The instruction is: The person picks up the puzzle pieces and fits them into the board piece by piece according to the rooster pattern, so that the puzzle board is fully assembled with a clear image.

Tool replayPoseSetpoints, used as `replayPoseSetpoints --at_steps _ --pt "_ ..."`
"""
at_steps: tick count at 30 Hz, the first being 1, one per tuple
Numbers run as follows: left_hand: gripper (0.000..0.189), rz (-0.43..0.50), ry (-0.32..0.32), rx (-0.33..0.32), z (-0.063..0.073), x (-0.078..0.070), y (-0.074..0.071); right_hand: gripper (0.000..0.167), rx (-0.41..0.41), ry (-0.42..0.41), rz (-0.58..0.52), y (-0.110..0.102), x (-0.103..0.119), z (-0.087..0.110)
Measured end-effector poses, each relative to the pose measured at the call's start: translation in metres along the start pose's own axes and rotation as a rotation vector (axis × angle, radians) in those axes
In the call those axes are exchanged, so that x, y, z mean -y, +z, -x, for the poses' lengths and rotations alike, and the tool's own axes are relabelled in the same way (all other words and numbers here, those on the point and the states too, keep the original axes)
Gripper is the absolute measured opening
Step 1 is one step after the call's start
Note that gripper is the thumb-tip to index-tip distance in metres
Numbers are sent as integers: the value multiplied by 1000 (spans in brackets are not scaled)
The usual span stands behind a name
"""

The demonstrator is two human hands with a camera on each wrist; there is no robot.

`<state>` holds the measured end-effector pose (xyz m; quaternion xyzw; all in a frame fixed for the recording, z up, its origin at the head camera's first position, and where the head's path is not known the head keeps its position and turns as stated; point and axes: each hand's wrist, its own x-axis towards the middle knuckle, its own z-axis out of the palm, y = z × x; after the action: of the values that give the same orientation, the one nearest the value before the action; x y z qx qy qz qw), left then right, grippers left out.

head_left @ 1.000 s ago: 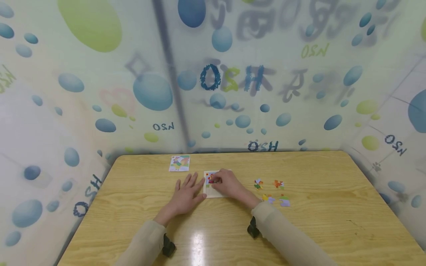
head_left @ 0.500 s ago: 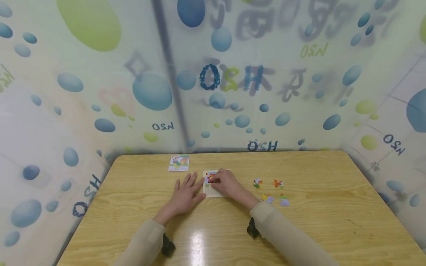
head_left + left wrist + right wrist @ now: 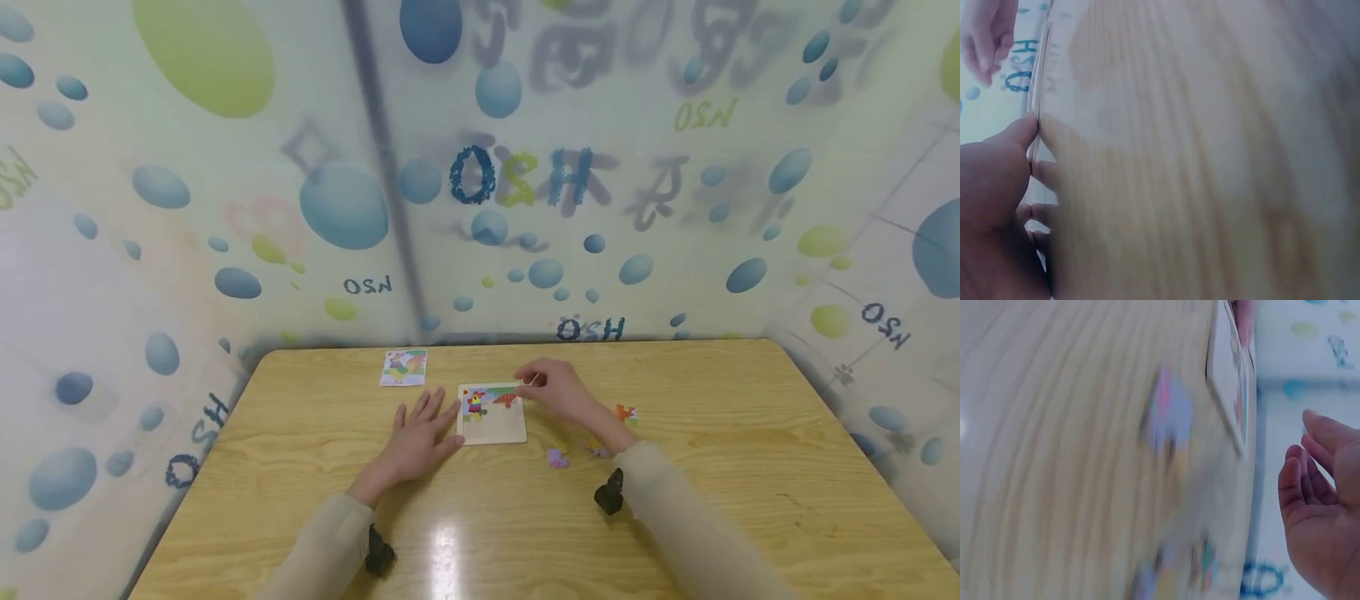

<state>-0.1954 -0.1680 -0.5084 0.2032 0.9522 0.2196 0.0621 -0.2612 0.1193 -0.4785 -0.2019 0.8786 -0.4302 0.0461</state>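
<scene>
Left hand [image 3: 415, 447] spread beside board [image 3: 495, 429], right hand [image 3: 558, 390] loosely curled, palm [image 3: 1325, 540] in right-wrist view, not head's.

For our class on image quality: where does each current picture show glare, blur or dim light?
Head: a bright streak of glare on the table, nearer the camera than the puzzle board; left wrist: the left hand looks dim, the table's grain soft; right wrist: the lavender piece is blurred, the right hand crisper.
</scene>
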Motion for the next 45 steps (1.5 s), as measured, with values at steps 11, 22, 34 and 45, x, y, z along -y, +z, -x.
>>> replayPoseSetpoints --at_steps 11,22,34,45 --pt "63 24 -6 -8 8 -1 -3 24 32 48 45 -46 -40 42" --pt "63 1 -12 14 3 -2 -2 37 32 160 56 -56 -50 55" --pt "63 -3 -6 8 1 -3 -3 34 67 180 91 -53 -54 52" --pt "62 3 -5 14 1 -4 -3 20 131 140 18 -54 -50 46"
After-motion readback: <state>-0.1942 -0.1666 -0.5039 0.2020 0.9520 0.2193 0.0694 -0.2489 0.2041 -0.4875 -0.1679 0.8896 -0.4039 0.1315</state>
